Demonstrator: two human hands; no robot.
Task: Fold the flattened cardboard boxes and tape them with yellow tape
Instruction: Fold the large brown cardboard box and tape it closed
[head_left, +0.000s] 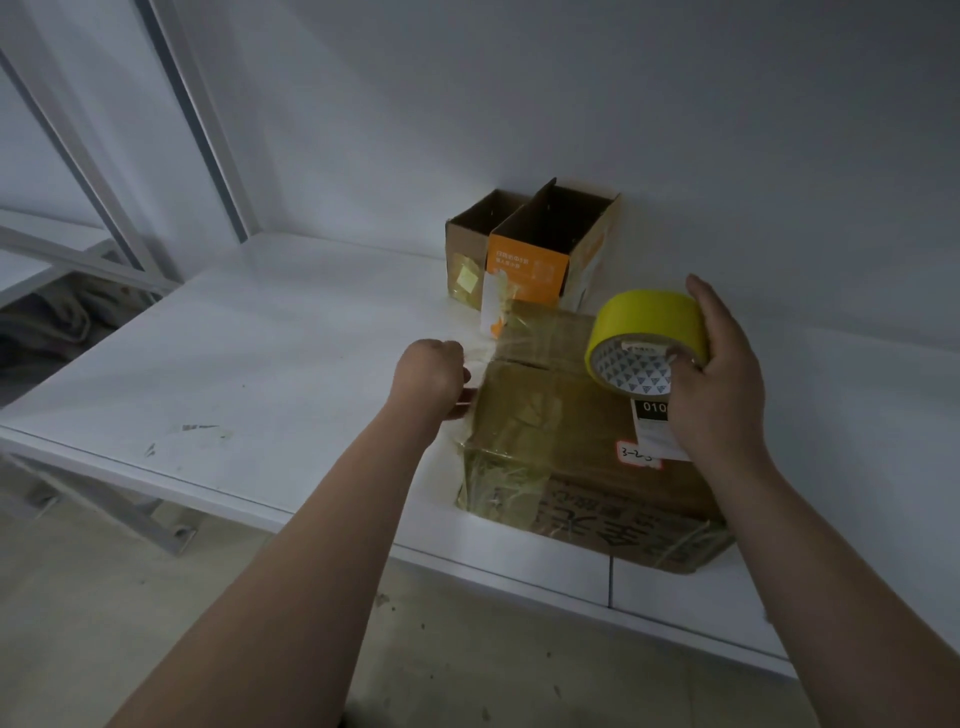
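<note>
A brown cardboard box (582, 441) with closed top flaps sits on the white table (249, 364), wrapped in translucent yellowish tape and bearing a white label. My right hand (722, 384) grips a roll of yellow tape (644, 338) just above the box's far right corner. A stretch of tape runs from the roll across the box top toward my left hand (431, 374), which pinches the tape end at the box's left edge.
Two open-topped boxes stand against the wall behind: a plain brown one (472, 244) and an orange-fronted one (545, 249). White shelf frames (104, 208) rise at the left. The table's front edge runs diagonally below the box, with concrete floor (156, 597) underneath.
</note>
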